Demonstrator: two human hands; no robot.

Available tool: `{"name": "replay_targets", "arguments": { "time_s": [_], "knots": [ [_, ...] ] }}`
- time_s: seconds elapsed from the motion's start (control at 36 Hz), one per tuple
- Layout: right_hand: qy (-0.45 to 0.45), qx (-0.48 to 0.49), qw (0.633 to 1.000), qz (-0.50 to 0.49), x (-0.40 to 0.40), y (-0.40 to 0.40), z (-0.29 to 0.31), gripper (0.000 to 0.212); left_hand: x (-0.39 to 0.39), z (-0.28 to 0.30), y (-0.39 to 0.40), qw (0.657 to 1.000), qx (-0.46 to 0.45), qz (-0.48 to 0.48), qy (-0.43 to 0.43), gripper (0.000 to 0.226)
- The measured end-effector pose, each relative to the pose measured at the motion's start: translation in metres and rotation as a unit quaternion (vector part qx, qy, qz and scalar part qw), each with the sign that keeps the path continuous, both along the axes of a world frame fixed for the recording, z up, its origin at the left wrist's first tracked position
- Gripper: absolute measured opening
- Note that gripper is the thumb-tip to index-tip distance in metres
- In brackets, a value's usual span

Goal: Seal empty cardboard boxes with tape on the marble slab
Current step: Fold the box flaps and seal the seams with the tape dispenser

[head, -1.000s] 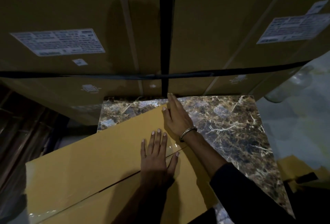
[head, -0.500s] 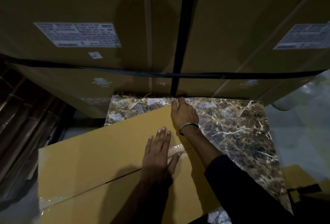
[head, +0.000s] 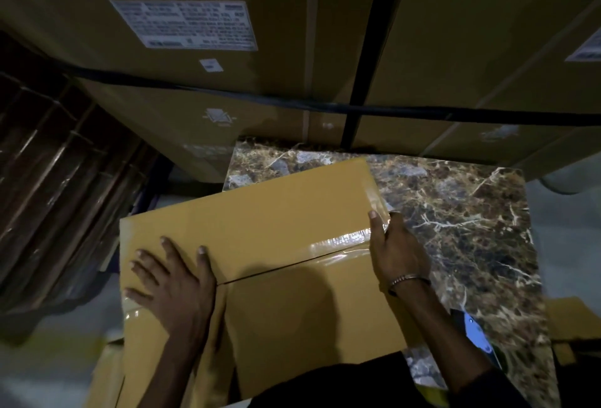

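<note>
A yellow-brown cardboard box [head: 276, 212] lies flaps-up on the brown veined marble slab [head: 471, 228], its left end hanging past the slab. Clear tape [head: 341, 240] shines along the right part of the centre seam and over the right edge. My left hand [head: 169, 281] rests flat on the box's left part, fingers spread, thumb near the seam. At the seam's right end my right hand [head: 396, 251] presses the tape, thumb on top and fingers over the box's edge. A bracelet sits on that wrist.
Large strapped cartons [head: 195, 82] with white labels stand close behind the slab. Dark wrapped bundles [head: 48, 196] fill the left side. A blue object [head: 476, 333] lies on the slab by my right forearm. More flat cardboard [head: 566, 320] lies to the right, below the slab.
My left hand slid from the middle of the seam to the box's left part. My right hand came back from the far corner to the seam's right end. The box now lies squarer to me.
</note>
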State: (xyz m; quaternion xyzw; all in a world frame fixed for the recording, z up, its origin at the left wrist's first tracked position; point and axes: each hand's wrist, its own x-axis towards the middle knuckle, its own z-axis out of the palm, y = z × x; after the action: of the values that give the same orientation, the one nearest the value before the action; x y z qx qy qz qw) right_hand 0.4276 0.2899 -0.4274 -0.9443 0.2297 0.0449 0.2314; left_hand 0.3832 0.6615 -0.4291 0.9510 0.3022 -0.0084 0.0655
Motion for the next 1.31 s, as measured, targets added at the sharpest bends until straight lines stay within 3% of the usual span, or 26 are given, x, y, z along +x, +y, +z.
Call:
{"name": "replay_targets", "arguments": {
  "time_s": [0.22, 0.61, 0.69, 0.81, 0.94, 1.03, 1.11, 1.22, 1.31],
  "knots": [
    [-0.015, -0.044, 0.999, 0.001, 0.012, -0.025, 0.000, 0.065, 0.019, 0.002, -0.019, 0.999, -0.025, -0.034, -0.008, 0.085],
    [-0.014, -0.111, 0.987, -0.113, 0.067, -0.168, 0.018, 0.094, 0.072, 0.008, -0.108, 0.952, -0.053, -0.299, -0.045, 0.081],
    [-0.011, -0.094, 0.989, -0.111, 0.065, -0.189, 0.020, 0.072, 0.073, 0.007, -0.127, 0.947, -0.049, -0.315, -0.032, 0.079],
    [-0.079, -0.073, 0.993, -0.055, 0.027, -0.202, 0.025, 0.049, 0.050, 0.009, -0.162, 0.946, -0.073, -0.313, -0.034, 0.074],
    [-0.146, -0.014, 0.983, -0.111, -0.067, -0.199, 0.008, 0.059, -0.008, 0.006, -0.225, 0.920, -0.074, -0.385, -0.026, 0.070],
    [-0.182, 0.072, 0.967, -0.164, -0.125, -0.191, -0.007, 0.059, -0.037, 0.001, -0.265, 0.901, -0.082, -0.426, -0.019, 0.068],
    [-0.162, 0.069, 0.962, -0.210, -0.175, -0.181, -0.030, 0.059, -0.058, -0.003, -0.295, 0.884, -0.082, -0.459, -0.022, 0.068],
    [0.011, 0.085, 0.974, -0.209, -0.219, -0.173, -0.070, 0.035, -0.071, -0.009, -0.317, 0.877, -0.067, -0.475, -0.039, 0.073],
    [0.080, 0.101, 0.971, -0.200, -0.233, -0.171, -0.087, 0.029, -0.076, -0.009, -0.320, 0.884, -0.058, -0.460, -0.057, 0.075]
  ]
}}
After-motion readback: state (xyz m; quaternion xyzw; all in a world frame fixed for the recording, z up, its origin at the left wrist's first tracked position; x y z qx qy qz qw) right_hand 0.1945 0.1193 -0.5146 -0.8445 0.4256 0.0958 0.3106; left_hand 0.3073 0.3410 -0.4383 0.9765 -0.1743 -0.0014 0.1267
